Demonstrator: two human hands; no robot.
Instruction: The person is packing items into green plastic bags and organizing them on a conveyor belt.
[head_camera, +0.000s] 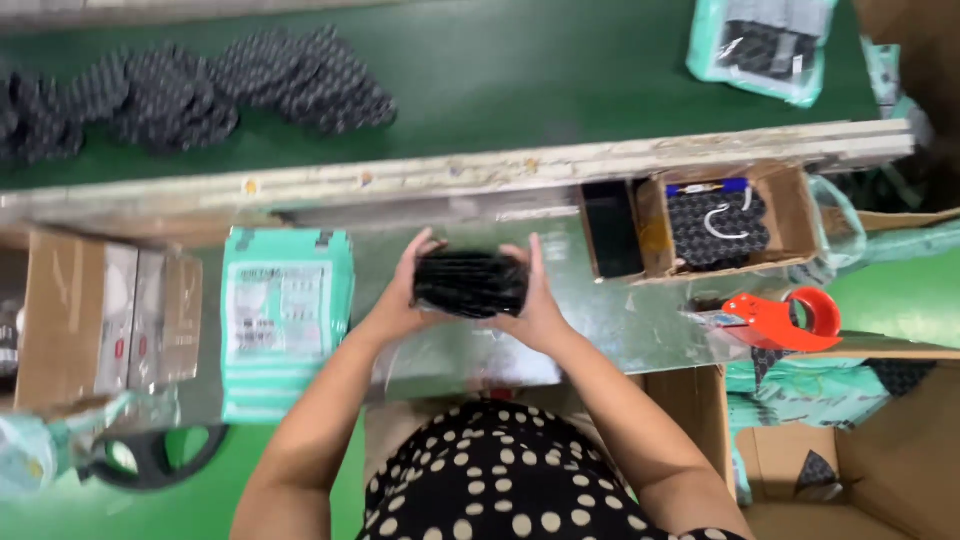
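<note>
Squaring a black stack of masks (470, 283) between left hand (400, 300) and right hand (538, 305), both grasping its ends, just right of the teal pouch (287, 320); even pressure should keep edges flush.

Both bare forearms rise from about 6 o'clock and converge toward the middle of the view, elbows spread apart and wrists drawing close. The left hand (400, 295) sits at roughly 9 o'clock of the gap between the palms, fingers curled upward toward 12 o'clock and thumb tucked inward. The right hand (538, 300) mirrors it at 3 o'clock, fingers extended toward 12 o'clock, palm facing the left, both pressing inward on what they clasp between them.
</note>
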